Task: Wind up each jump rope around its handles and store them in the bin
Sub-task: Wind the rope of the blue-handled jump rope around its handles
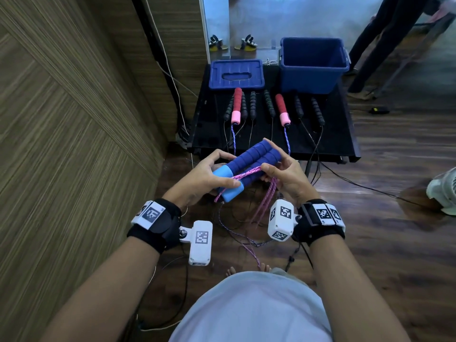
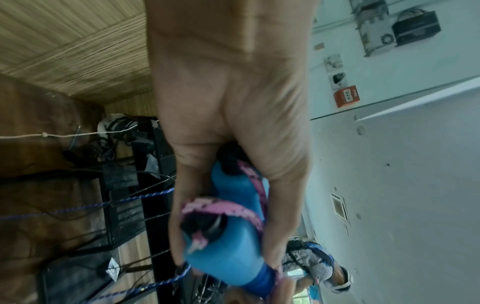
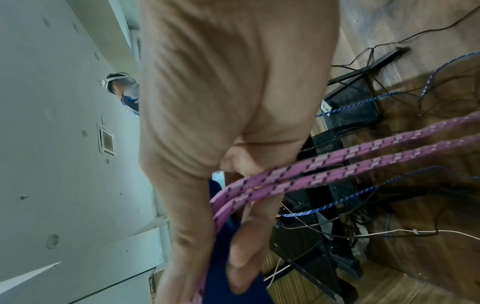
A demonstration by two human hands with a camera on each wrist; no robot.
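A: Where does the rope being wound stand?

B: The blue handles [image 1: 249, 166] lie side by side in front of the person's chest. The left hand [image 1: 202, 176] curls round their light-blue ends, thumb pressing the pink rope [image 1: 246, 174] across them. The right hand [image 1: 286, 176] closes on the far ends, and rope strands run down past its fingers [image 3: 246, 257].

A: How much is wound?

B: Barely a turn, it seems; most of the rope hangs in loops toward the floor.

A: And the rest?

B: The red-and-pink handles [image 1: 236, 106] and several black-handled ropes [image 1: 269, 103] lie unwound on the black table [image 1: 340, 134]. The blue bin [image 1: 313, 65] stands open at the back; what shows of its inside holds nothing. Its lid [image 1: 236, 74] lies beside it. Nearly everything remains.
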